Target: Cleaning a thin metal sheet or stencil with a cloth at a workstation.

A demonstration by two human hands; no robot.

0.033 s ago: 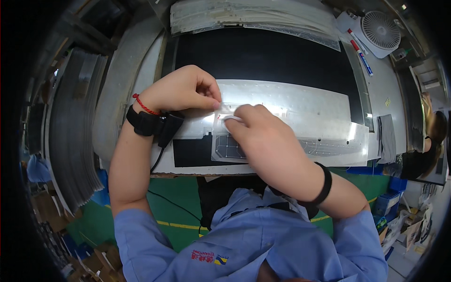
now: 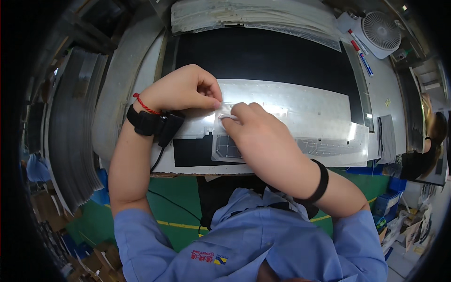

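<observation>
A silvery metal sheet [image 2: 310,103] lies across a black mat, with a clear plastic film [image 2: 333,152] bearing fine printed lines overlapping its near edge. My left hand [image 2: 190,91] is closed, thumb and finger pinched at the film's upper left corner. Close beside it, my right hand [image 2: 263,134] is curled round a small white wad [image 2: 228,117], perhaps folded cloth or tissue, pressed to the film. My right fingers and palm hide part of the film and sheet beneath.
Behind the black mat [image 2: 263,56] lies a stack of clear sheets [image 2: 253,19]. Markers [image 2: 361,58] and a white fan [image 2: 380,30] sit at the far right. Stacked grey sheets [image 2: 77,127] stand on the left. A black cable [image 2: 157,160] runs off the table edge from my left wrist.
My right hand has shifted slightly left with the white wad, which shows more clearly now. My left hand stays in practically the same place.
</observation>
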